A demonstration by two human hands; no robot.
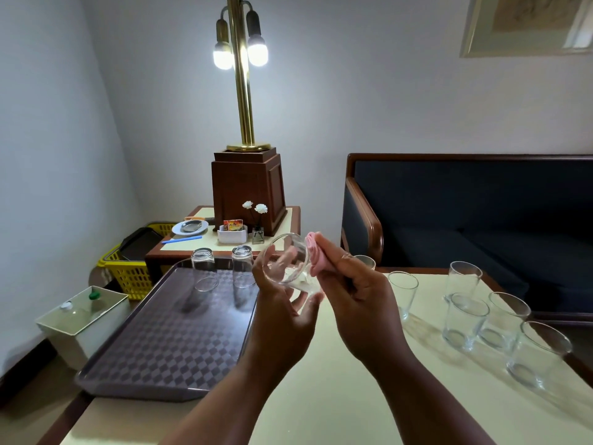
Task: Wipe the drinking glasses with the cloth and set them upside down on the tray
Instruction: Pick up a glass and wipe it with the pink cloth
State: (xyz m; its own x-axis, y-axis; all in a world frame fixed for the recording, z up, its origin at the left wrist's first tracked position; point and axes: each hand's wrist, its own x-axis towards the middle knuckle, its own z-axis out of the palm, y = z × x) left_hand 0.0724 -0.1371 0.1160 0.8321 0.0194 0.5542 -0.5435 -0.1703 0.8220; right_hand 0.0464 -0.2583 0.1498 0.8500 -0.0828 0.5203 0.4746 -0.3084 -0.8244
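Both bare arms reach forward, and the hands come close together. The left hand point(282, 309) is turned palm up, with its fingers curled round a glass point(290, 258) tipped on its side. The right hand point(356, 297) is just beside it, pinching a pink cloth point(316, 256) against the glass.

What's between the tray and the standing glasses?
In the head view, the left hand holds a glass, and the right hand holds a pink cloth.
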